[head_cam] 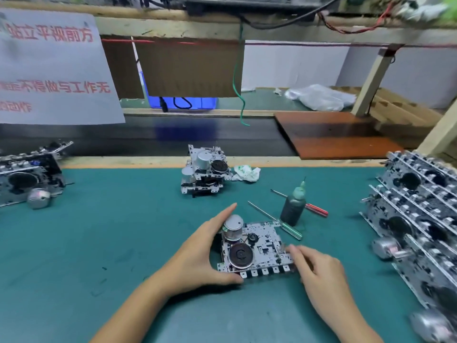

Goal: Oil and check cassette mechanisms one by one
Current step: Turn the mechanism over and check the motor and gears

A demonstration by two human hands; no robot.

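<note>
Two hands frame one mechanism (257, 246) near the bench's (123, 219) front edge: left hand (197, 258) grips its side, right hand (319, 271) pinches its corner. Checking looks underway; oiling needs the bottle (294, 206) behind it.

White sign with red characters (53, 68), crumpled plastic bag (321, 96), brown board (333, 133)

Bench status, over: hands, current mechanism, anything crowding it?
Left hand and right hand both grip the flat silver cassette mechanism on the green mat. Dark oil bottle untouched. Green-handled screwdriver close behind.
</note>
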